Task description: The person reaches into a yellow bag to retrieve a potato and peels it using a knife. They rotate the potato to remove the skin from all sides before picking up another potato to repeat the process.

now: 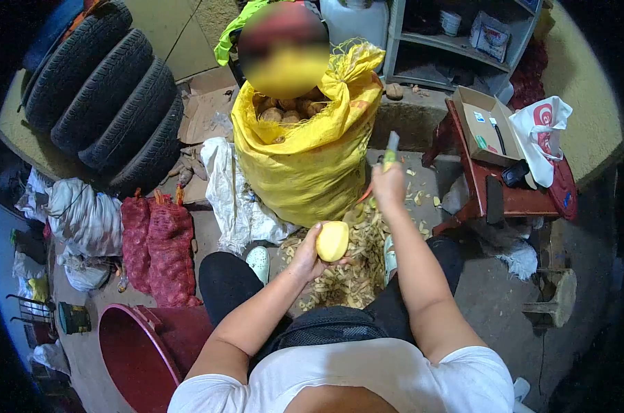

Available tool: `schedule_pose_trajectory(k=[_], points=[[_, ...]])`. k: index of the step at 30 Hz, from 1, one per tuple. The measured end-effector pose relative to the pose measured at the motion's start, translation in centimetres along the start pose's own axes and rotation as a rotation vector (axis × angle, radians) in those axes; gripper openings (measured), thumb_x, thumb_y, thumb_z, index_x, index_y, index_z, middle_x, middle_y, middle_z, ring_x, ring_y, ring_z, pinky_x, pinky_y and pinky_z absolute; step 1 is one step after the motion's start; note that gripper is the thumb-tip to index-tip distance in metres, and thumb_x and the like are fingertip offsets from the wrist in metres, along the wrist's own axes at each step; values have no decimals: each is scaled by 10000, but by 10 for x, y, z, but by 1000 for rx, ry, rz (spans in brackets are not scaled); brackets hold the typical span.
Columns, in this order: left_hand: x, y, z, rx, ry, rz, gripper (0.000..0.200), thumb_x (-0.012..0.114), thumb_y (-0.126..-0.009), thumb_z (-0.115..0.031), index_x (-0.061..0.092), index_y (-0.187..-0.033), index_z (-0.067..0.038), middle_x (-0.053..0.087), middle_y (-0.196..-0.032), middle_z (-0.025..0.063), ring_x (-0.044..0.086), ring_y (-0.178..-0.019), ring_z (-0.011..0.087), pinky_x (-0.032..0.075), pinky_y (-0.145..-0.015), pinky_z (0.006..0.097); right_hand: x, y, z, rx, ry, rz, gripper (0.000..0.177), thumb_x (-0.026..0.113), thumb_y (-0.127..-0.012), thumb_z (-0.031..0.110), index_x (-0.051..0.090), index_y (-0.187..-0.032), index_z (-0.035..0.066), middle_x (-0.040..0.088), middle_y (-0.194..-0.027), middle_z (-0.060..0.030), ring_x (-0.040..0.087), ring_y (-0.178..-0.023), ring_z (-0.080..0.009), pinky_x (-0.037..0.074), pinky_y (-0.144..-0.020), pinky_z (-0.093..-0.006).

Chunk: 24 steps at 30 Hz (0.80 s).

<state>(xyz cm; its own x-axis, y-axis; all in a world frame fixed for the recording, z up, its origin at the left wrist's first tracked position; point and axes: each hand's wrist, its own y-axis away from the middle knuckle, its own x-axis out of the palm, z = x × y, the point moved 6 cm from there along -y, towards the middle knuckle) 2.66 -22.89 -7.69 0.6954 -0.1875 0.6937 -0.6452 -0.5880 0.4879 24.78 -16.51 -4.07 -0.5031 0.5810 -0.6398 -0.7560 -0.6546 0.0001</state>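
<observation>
The left hand (307,258) is wrapped around a peeled potato (332,241), its pale yellow face turned up. Farther forward and to its right, the right hand (389,186) is closed on a bladed tool (392,143), blurred, blade pointing away. Peelings (360,272) litter the floor below and between both hands. Just ahead of the left hand stands a yellow sack (298,172) of unpeeled potatoes (291,115); right of the right hand, a red bench (532,201) carries an open cardboard box (478,124).

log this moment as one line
left hand: holds peeled potato; right hand: holds tool, apart from potato; peels: heaped on floor; yellow sack: open, potatoes inside
</observation>
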Motion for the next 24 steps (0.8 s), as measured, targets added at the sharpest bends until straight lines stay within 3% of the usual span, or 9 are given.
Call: schedule_pose_trajectory(k=[3, 6, 9, 13, 18, 24], points=[[-4, -3, -7, 25, 59, -36, 437, 279, -933, -443, 405, -1181, -106, 556, -1052, 124, 597, -864, 325, 525, -645, 414, -13, -8, 3, -13, 71, -60, 381, 533, -799, 322, 515, -927, -36, 605, -814, -254, 602, -772, -391, 466, -702, -465], [-16, -11, -1, -63, 215, -57, 484, 326, -911, -485, 457, -1181, -106, 558, -1087, 127, 597, -864, 343, 524, -670, 438, -3, 15, 22, -124, -36, 74, 373, 547, -796, 298, 524, -922, -52, 606, -826, -255, 592, -789, -407, 461, -721, -461], [-27, -15, 0, -24, 113, -229, 418, 459, -882, -443, 492, -1148, -121, 582, -1042, 100, 607, -850, 261, 534, -650, 399, 9, 30, 31, -207, -122, 149, 353, 548, -797, 288, 520, -890, -51, 599, -819, -266, 586, -790, -414, 455, -720, -461], [-35, -25, 2, -37, 107, -166, 385, 448, -895, -426, 492, -1140, -131, 582, -1023, 93, 605, -824, 236, 525, -646, 396, 10, 54, 48, -309, -107, 150, 343, 538, -804, 285, 496, -880, -47, 593, -756, -271, 584, -746, -426, 456, -685, -473], [-29, -19, 2, -26, 190, -283, 396, 463, -893, -425, 501, -1123, -105, 576, -1029, 91, 556, -905, 225, 476, -755, 420, 14, 79, 61, -353, -27, 149, 332, 525, -814, 300, 468, -863, -24, 587, -661, -245, 586, -656, -421, 458, -625, -488], [-21, -17, 5, 1, 190, -308, 360, 456, -897, -417, 508, -1096, -122, 580, -1012, 77, 549, -886, 200, 460, -751, 393, 17, 83, 66, -394, -5, 118, 318, 515, -823, 295, 434, -863, -11, 584, -644, -235, 588, -627, -411, 459, -590, -487]])
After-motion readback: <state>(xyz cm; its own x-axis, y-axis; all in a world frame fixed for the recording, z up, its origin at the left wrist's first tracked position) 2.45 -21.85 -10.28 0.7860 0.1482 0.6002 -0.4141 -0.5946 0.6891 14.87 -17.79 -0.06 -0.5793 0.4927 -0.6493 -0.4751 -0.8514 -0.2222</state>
